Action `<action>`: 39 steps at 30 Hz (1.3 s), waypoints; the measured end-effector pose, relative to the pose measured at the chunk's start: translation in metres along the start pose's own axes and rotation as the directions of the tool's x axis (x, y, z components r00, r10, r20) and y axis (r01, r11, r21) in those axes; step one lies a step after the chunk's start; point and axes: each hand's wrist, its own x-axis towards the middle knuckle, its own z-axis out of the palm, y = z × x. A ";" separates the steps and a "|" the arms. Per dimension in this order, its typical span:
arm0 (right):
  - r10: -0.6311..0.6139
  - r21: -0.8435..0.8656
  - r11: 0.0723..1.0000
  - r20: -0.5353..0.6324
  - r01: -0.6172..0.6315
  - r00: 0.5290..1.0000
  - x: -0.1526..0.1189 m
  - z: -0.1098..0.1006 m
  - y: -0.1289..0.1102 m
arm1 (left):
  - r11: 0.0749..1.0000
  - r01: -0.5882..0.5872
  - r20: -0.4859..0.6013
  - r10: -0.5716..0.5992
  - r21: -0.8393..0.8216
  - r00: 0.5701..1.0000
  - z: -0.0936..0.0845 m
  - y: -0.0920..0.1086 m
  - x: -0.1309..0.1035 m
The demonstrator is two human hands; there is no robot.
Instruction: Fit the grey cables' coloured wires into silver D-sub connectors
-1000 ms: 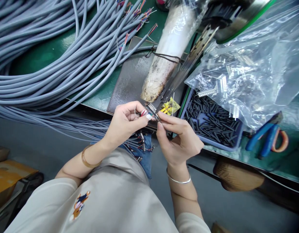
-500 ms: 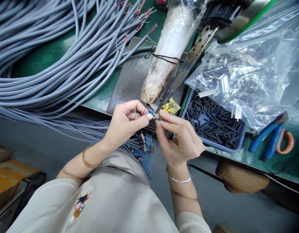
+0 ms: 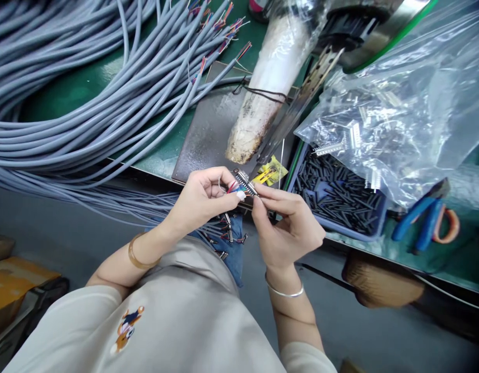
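Observation:
A metal multi-pin D-sub connector [image 3: 245,181] is held between my two hands at the bench edge, with thin coloured wires [image 3: 235,188] at its near side. My left hand [image 3: 206,194] is closed, its thumb and fingers pinching the wires and the connector's left part. With thumb and index finger, my right hand [image 3: 289,220] pinches the connector's right end. Just beyond it are the scorched end of a white wrapped tube [image 3: 258,98] and a dark perforated metal strip [image 3: 289,114]. A small yellow piece [image 3: 271,172] lies behind my right fingertips.
Grey cables [image 3: 118,103] with stripped ends cover the left bench. On the right stand a blue tray [image 3: 353,231] of short black tubes and a plastic bag [image 3: 414,114] of connectors. Blue-handled pliers [image 3: 423,217] lie beside them. Wired connectors [image 3: 229,228] rest over my lap.
The connector has turned and now shows more of its length between my hands. My right fingertips have moved slightly lower, onto its right end. The view has shifted a little.

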 end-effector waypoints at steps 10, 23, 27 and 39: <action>-0.146 -0.183 0.972 0.003 0.144 0.989 0.002 0.006 -0.005 | 0.993 -0.099 -0.115 0.106 0.061 0.988 0.004 -0.002 0.000; -0.130 -0.121 0.984 0.013 0.131 0.991 0.009 0.007 0.001 | 0.991 -0.102 -0.136 0.113 0.085 0.984 0.004 0.001 0.007; -0.121 -0.129 0.984 -0.002 0.120 0.993 0.013 0.006 -0.002 | 0.989 -0.125 -0.118 0.134 0.082 0.984 0.005 0.004 0.007; -0.250 -0.245 0.932 0.095 0.266 0.964 0.004 0.000 0.000 | 0.985 -0.074 -0.097 0.090 0.157 0.991 -0.001 -0.003 0.004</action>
